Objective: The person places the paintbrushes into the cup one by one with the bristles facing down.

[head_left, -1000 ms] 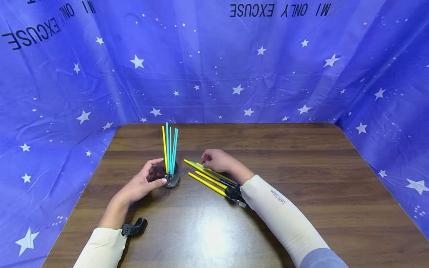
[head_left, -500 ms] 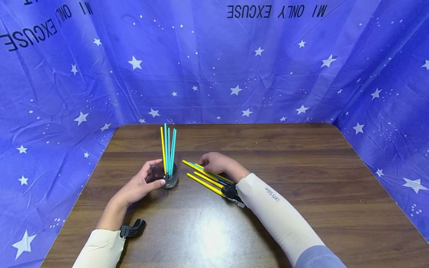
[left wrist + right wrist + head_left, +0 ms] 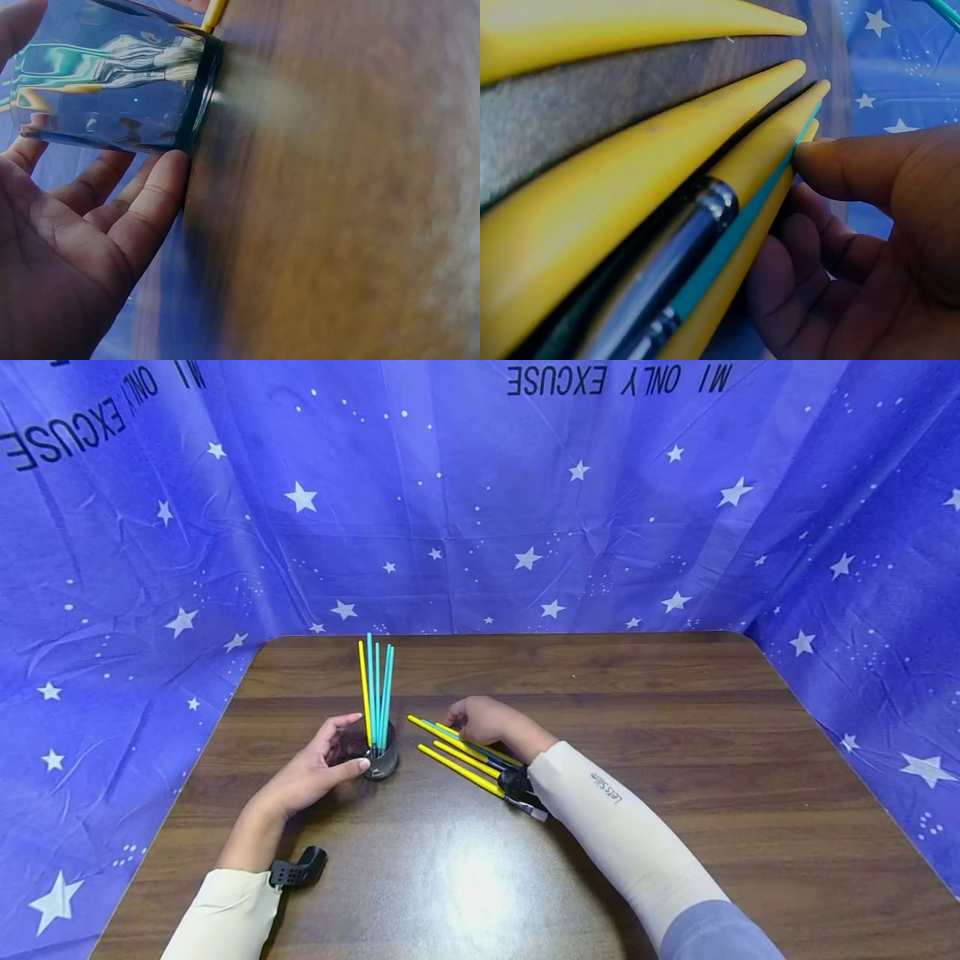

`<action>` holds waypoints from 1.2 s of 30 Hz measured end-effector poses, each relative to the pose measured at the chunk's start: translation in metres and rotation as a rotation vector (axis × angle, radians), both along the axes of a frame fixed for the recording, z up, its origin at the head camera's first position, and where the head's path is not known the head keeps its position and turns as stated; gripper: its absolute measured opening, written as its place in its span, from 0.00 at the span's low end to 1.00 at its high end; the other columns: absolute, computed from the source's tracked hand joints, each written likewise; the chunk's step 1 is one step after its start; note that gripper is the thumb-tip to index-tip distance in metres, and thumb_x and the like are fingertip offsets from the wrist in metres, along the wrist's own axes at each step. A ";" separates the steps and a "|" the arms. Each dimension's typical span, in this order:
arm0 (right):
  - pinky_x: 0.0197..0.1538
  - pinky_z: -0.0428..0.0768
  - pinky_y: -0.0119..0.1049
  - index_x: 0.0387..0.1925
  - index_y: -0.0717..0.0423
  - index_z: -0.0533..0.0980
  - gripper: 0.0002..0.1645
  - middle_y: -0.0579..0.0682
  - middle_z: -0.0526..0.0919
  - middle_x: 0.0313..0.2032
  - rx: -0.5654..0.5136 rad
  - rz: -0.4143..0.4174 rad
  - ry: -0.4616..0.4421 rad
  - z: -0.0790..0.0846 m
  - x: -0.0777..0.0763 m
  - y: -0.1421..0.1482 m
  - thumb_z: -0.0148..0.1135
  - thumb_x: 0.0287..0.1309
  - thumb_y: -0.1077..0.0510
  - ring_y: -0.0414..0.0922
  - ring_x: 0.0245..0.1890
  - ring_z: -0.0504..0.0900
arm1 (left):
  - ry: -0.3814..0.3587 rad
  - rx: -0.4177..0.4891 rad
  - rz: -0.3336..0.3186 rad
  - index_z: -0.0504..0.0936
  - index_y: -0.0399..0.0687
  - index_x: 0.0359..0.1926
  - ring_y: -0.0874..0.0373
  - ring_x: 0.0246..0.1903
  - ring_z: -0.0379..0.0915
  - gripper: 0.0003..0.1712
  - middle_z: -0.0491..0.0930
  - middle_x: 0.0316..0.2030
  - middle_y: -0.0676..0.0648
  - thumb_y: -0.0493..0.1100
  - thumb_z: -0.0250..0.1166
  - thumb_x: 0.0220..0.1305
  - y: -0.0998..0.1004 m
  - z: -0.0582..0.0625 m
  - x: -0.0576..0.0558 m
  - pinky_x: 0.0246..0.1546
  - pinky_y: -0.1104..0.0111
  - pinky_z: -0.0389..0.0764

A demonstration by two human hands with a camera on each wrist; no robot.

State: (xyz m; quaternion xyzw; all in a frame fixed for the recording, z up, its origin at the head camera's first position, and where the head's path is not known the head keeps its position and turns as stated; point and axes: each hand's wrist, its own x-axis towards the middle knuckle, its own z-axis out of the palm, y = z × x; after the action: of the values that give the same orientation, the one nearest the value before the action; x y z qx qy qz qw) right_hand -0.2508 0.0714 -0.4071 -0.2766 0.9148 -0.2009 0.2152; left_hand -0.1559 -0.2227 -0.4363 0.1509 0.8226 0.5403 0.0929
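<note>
Two hands: left (image 3: 318, 772) cups glass (image 3: 381, 762), right (image 3: 480, 720) touches brushes (image 3: 461, 753).

A: What colour are the brushes (image 3: 377, 693) standing in the glass (image 3: 382, 763) on the left?

B: Mostly teal handles, with one yellow. The glass is clear and greyish; through it the left wrist view shows pale bristles.

A: And the loose brushes (image 3: 459, 752) lying to its right?

B: Yellow handles, one teal among them, with dark, shiny metal ferrules.

A: The tabletop (image 3: 675, 760)?

B: Dark brown wood grain, with a pale glare patch on the near side.

A: The cloth (image 3: 525, 502) at the far side?

B: Blue-violet, dotted with white stars and specks, with black lettering printed upside down.

A: Sleeves (image 3: 622, 835)?

B: Cream, the right one bearing small grey lettering and ending in grey-blue.
</note>
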 end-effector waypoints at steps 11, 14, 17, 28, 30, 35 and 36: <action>0.34 0.68 0.30 0.47 0.57 0.83 0.18 0.47 0.78 0.27 -0.075 0.006 -0.055 -0.001 -0.002 0.007 0.58 0.58 0.72 0.40 0.27 0.71 | 0.009 0.015 -0.011 0.54 0.44 0.72 0.38 0.62 0.62 0.39 0.63 0.64 0.32 0.39 0.65 0.67 0.002 -0.001 -0.001 0.58 0.55 0.65; 0.37 0.70 0.30 0.46 0.58 0.83 0.17 0.47 0.79 0.30 -0.045 0.015 -0.040 0.001 -0.002 0.006 0.58 0.58 0.72 0.41 0.30 0.72 | 0.010 0.021 -0.013 0.54 0.43 0.72 0.38 0.62 0.62 0.39 0.64 0.63 0.32 0.38 0.65 0.67 0.002 -0.001 0.000 0.58 0.57 0.65; 0.42 0.72 0.33 0.46 0.57 0.82 0.16 0.48 0.80 0.34 -0.001 0.015 -0.011 0.001 -0.001 0.004 0.59 0.58 0.71 0.42 0.34 0.73 | 0.013 0.024 -0.015 0.54 0.43 0.72 0.39 0.63 0.62 0.39 0.65 0.63 0.32 0.38 0.64 0.67 0.002 -0.001 -0.001 0.57 0.62 0.66; 0.46 0.74 0.37 0.43 0.53 0.82 0.11 0.46 0.81 0.35 0.033 0.008 0.048 -0.004 0.001 0.000 0.64 0.59 0.66 0.43 0.38 0.76 | 0.010 0.021 -0.006 0.54 0.43 0.72 0.39 0.62 0.62 0.39 0.65 0.62 0.32 0.38 0.65 0.67 0.001 -0.001 0.000 0.57 0.63 0.66; 0.47 0.74 0.37 0.42 0.52 0.82 0.09 0.45 0.82 0.35 0.035 0.017 0.063 -0.005 0.001 -0.001 0.64 0.60 0.65 0.44 0.38 0.77 | 0.012 0.023 -0.004 0.54 0.43 0.72 0.39 0.61 0.63 0.39 0.66 0.62 0.32 0.38 0.65 0.67 0.001 -0.001 0.001 0.55 0.68 0.67; 0.46 0.75 0.37 0.42 0.53 0.83 0.09 0.46 0.83 0.35 0.005 0.029 0.065 -0.006 0.000 0.000 0.64 0.60 0.65 0.44 0.38 0.78 | 0.013 0.020 -0.002 0.54 0.44 0.72 0.40 0.62 0.63 0.40 0.65 0.62 0.32 0.38 0.65 0.67 0.001 -0.001 0.001 0.55 0.68 0.66; 0.46 0.75 0.36 0.42 0.54 0.84 0.10 0.46 0.84 0.35 -0.009 0.029 0.056 -0.006 0.000 0.001 0.64 0.60 0.66 0.43 0.38 0.78 | 0.012 0.020 -0.003 0.54 0.44 0.72 0.40 0.62 0.63 0.40 0.65 0.62 0.32 0.38 0.65 0.67 0.001 -0.001 0.001 0.56 0.67 0.66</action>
State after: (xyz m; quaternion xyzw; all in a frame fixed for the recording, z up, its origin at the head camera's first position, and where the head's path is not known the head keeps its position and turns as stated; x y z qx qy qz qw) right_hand -0.2512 0.0725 -0.4127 -0.2965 0.9154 -0.1939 0.1913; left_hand -0.1551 -0.2217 -0.4375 0.1562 0.8175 0.5474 0.0873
